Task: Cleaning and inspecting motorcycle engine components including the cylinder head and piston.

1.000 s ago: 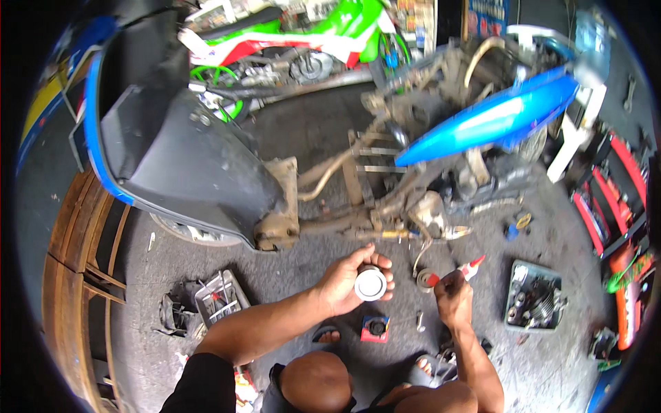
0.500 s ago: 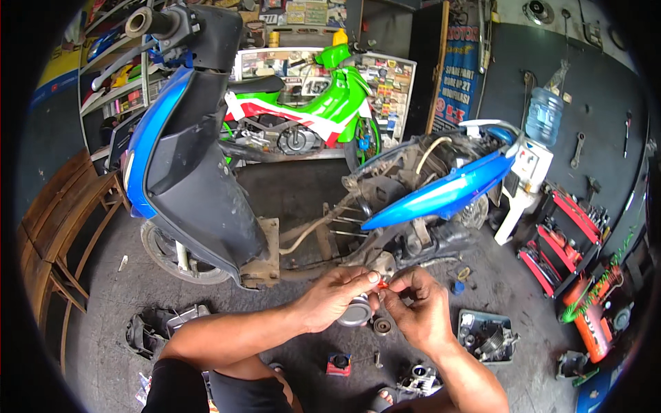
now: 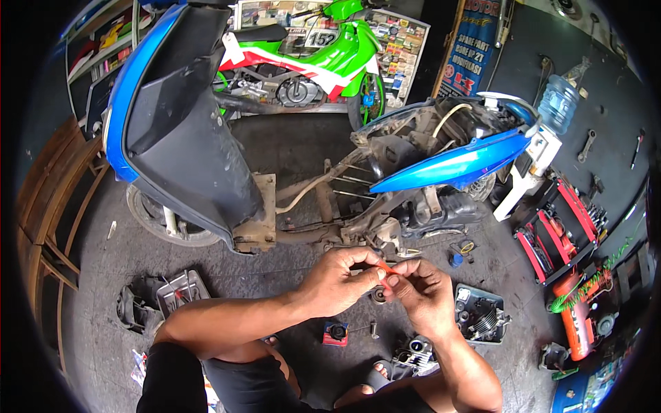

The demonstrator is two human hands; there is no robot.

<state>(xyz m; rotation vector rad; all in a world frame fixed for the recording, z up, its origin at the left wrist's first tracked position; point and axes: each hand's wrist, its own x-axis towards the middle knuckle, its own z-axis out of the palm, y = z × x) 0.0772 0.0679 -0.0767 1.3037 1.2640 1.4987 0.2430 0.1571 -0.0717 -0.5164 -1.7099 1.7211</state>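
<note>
Both my hands meet in front of the partly stripped blue scooter. My left hand is closed, pinching a small orange-red piece between thumb and forefinger. My right hand pinches the same piece from the other side, fingers bent round it. Its kind is too small and too covered to make out. Between and below the hands a round metal ring-like part shows on the floor, partly hidden. Nearer my feet lie a dark round part on a red box and a small metal pin.
A metal engine part lies by my foot. Trays of parts stand at right and left. Farther right are a red tool trolley and an orange cylinder. A wooden bench lines the left; a green motorbike stands behind.
My view has tipped down, so the scooter sits higher in the picture. The orange-red piece shows more between my fingers. A grey round-lidded thing below my left hand is now out of sight.
</note>
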